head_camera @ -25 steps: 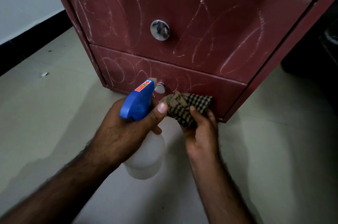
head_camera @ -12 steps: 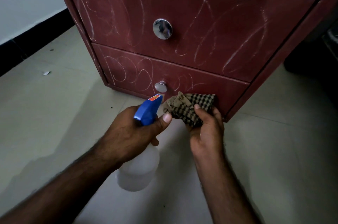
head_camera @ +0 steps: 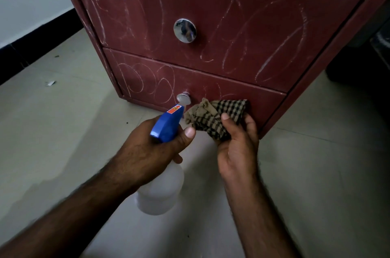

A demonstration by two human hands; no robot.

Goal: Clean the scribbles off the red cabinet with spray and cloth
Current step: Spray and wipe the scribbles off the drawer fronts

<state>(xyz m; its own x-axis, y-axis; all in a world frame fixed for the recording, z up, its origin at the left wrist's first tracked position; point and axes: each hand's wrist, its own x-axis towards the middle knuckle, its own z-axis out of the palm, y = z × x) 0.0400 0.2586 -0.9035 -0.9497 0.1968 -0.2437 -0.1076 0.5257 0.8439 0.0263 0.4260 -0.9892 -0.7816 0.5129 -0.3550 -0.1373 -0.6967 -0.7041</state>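
Scribbles (head_camera: 145,82) cover both drawer fronts of the red cabinet (head_camera: 242,32), standing toward the far edge of the floor (head_camera: 63,141), so we hold both tools low before it. Our left grip (head_camera: 145,152) wraps the neck of the spray bottle (head_camera: 160,194), nozzle aimed near the lower knob (head_camera: 184,98). Our right grip (head_camera: 238,152), thumb on top, pinches the checked cloth (head_camera: 219,114) against or just off the lower drawer (head_camera: 263,101), ready to wipe.

Red cabinet (head_camera: 211,4), checked cloth (head_camera: 219,118), blue sprayer (head_camera: 166,124)

The pale tiled floor (head_camera: 63,131) carries the red cabinet (head_camera: 232,15), with a small white scrap (head_camera: 50,83) lying left of it.
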